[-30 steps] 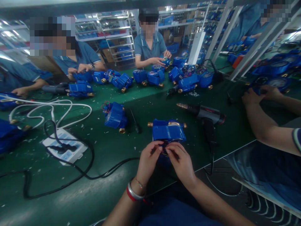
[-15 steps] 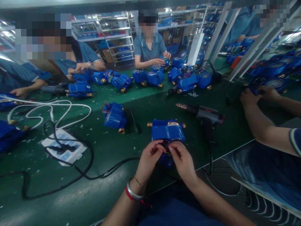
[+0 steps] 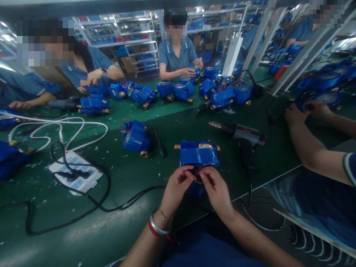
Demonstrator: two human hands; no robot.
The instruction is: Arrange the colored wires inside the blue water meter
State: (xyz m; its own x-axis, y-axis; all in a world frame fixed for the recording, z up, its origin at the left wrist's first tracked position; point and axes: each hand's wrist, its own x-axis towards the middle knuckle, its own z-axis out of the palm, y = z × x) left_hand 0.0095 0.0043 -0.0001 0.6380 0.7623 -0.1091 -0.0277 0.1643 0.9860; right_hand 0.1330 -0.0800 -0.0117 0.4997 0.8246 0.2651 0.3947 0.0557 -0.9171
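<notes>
A blue water meter (image 3: 198, 155) with brass pipe ends lies on the green table in front of me, and a blue part of it hangs toward the table's near edge. Thin red, yellow and dark wires (image 3: 198, 173) show between my two hands. My left hand (image 3: 179, 181) pinches these wires with thumb and forefinger at the meter's near side. Close beside it, my right hand (image 3: 213, 181) is closed in a pinch on the wires too. Just which wire each hand holds is hidden by the fingers.
A heat gun (image 3: 241, 135) lies to the right, its cord over the edge. On the left are another water meter (image 3: 135, 137), a screwdriver (image 3: 160, 145) and a power strip (image 3: 76, 173) with looping cables. Co-workers sit opposite and at right, behind several more meters (image 3: 222, 92).
My hands stay nearly in place, with only slight finger movement at the wires. Across the table, the co-worker at left has shifted an arm and leaned a little.
</notes>
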